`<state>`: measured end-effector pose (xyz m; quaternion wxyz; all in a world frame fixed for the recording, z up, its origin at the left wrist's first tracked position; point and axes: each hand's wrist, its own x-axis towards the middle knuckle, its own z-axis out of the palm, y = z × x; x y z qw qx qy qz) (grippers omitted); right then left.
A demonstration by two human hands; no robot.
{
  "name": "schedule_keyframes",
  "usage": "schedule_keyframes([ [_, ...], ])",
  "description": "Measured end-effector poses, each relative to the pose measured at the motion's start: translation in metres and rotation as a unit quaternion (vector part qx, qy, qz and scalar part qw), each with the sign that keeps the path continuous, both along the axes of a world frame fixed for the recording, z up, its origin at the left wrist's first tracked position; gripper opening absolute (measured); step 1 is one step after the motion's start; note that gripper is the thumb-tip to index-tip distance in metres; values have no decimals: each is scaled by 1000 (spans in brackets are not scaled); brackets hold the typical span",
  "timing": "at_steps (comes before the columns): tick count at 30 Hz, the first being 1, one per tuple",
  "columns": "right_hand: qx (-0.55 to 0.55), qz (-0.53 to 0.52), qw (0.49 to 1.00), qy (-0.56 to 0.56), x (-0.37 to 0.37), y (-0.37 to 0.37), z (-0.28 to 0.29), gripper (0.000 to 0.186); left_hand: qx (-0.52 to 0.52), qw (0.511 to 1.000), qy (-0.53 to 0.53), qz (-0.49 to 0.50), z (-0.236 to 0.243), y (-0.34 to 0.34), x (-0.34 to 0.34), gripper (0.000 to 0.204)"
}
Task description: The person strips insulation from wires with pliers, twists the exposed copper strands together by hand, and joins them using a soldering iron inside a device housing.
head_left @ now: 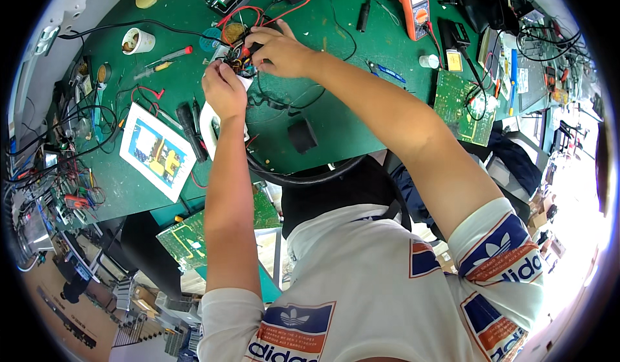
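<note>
Though amid wires [240, 63], fingers [263, 38] well inboard.

The wires [241, 56] are multicoloured, the table [361, 120] green.

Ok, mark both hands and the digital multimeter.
Left hand [225, 93], head view: back of hand.
Right hand [284, 54], head view: back of hand.
Orange digital multimeter [416, 11], head view: front face.

Left hand [226, 94], fingers curled, nears right hand [284, 53].
</note>
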<state>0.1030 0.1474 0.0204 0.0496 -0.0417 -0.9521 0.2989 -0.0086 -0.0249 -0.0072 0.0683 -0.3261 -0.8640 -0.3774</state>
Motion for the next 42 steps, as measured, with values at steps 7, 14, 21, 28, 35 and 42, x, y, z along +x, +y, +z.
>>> schedule_keyframes([
  [7,-35,9,997,71,7,10,-15,3,29,999,-20,-10,3,9,7,27],
  [14,21,-25,999,29,46,10,7,8,51,996,-47,-54,4,14,33,24],
  [21,6,-30,998,53,83,27,7,10,87,990,-71,-85,7,28,76,22],
  [28,-61,-11,995,83,78,36,4,7,70,988,-8,-140,12,18,81,42],
  [35,-83,13,993,79,76,43,0,7,-107,979,50,-164,10,-3,88,94],
  [42,-67,54,993,81,71,51,-6,7,-217,975,-2,-51,17,-2,110,118],
])
